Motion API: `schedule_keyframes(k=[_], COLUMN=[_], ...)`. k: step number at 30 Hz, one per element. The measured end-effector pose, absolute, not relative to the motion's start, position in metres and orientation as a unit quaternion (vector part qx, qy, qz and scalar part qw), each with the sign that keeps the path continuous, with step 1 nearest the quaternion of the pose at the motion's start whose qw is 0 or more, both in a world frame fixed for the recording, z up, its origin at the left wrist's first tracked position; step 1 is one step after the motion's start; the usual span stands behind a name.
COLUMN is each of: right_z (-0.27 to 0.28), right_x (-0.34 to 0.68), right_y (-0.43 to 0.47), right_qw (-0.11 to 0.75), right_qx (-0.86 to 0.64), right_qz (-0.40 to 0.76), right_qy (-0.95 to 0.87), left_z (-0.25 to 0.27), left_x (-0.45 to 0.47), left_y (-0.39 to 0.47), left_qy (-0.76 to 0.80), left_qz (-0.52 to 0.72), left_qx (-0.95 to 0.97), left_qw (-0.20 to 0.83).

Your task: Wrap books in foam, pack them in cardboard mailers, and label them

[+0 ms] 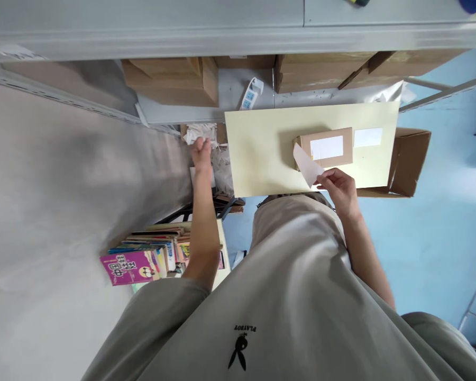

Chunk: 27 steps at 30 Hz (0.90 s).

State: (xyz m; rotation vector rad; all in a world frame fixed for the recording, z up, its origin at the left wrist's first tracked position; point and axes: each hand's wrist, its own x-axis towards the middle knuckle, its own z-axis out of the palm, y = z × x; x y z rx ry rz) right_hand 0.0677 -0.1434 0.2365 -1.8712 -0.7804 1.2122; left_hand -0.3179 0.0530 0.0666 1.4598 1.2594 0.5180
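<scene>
My right hand (pixel 338 191) pinches a small white slip of paper (pixel 307 165) at one corner. The slip overlaps the near left corner of a small closed brown cardboard box (pixel 347 154). On top of that box is a white label (pixel 326 147). The box rests on a pale yellow board (pixel 257 153), with a white paper rectangle (pixel 367 137) lying to its right. My left hand (pixel 202 154) reaches out past the board's left edge, fingers apart and nothing visible in them. It hovers at an open carton of white paper scraps (pixel 200 132).
Behind the board, a grey shelf (pixel 174 112) carries large cardboard boxes (pixel 170 82) and a white power strip (pixel 249 96). Stacked books (pixel 130 267) stand at lower left. An open cardboard box (pixel 410 164) sits by the board's right end. A grey upper ledge (pixel 143 32) crosses the top.
</scene>
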Motion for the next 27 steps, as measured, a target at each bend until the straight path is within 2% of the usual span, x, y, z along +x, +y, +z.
schedule_keyframes(k=[3,4,7,12,22,27], right_z=[0.227,0.226,0.224,0.222,0.217,0.204], right_x=[0.073,0.074,0.079,0.094,0.153,0.203], right_y=[-0.138,-0.137,-0.134,-0.135,-0.131,-0.127], right_qw=[0.394,0.398,0.402,0.403,0.428,0.418], right_qx=[-0.744,-0.745,-0.739,-0.702,-0.622,-0.668], right_qz=[0.432,0.418,0.4,0.436,0.521,0.48], right_qy=[-0.324,-0.336,-0.364,-0.394,-0.397,-0.386], left_z=[0.078,0.09,0.141,0.193,0.181,0.173], left_x=[-0.245,-0.219,-0.155,-0.103,-0.034,-0.012], left_y=[0.001,-0.019,-0.068,-0.094,-0.092,-0.094], left_qy=[0.583,0.548,0.43,0.386,0.433,0.501], left_qz=[0.373,0.388,0.37,0.354,0.36,0.369], left_qx=[0.481,0.47,0.521,0.585,0.506,0.394], left_qw=[0.539,0.573,0.637,0.619,0.653,0.677])
